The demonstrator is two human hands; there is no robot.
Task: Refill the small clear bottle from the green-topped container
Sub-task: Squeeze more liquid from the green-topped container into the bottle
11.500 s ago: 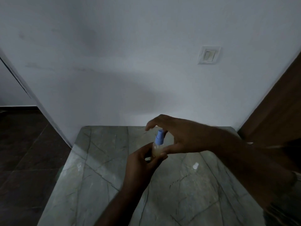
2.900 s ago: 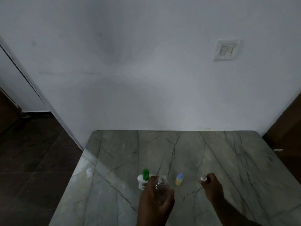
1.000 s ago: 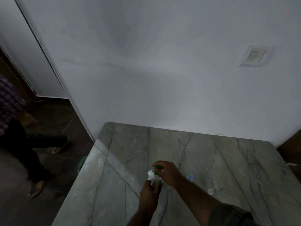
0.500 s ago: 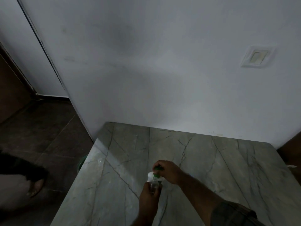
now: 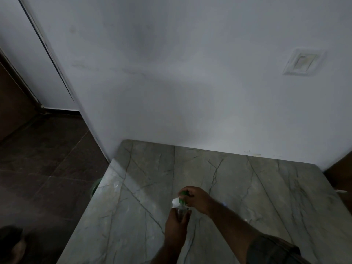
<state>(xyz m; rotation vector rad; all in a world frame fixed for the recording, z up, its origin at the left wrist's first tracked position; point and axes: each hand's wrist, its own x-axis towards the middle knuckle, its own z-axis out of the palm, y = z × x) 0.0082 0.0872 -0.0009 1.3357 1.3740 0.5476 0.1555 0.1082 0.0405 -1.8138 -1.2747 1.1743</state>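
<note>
Holding the small clear plastic bottle point(image 5: 180, 212) upright over the grey-green veined marble surface point(image 5: 247, 187), the left hand point(image 5: 175, 227) has its fingers wrapped round the lower body, so only the neck and shoulder show above the knuckles. Over comes the right hand point(image 5: 198, 200), fingers curled tight round the white container with the green top point(image 5: 175, 201), and that container sits right at the mouth of the bottle, touching or as good as touching it. A rounded white patch pokes out to the left of the grip, with green showing just beside it and again above at the fingertips; which way the container is tipped is too dark and too hidden by the fingers to tell, and no liquid can be made out. Both hands work near the front middle of the surface, well away from the plain white wall point(image 5: 171, 73) behind. Just beyond the right forearm there's a faint small blue speck point(image 5: 225, 203) on the marble, too blurred to identify. A dark sleeve point(image 5: 272, 250) covers the right arm at the lower edge. Up on the wall, a white switch plate point(image 5: 302, 62); off to the left, dark floor tiles point(image 5: 47, 159).
</note>
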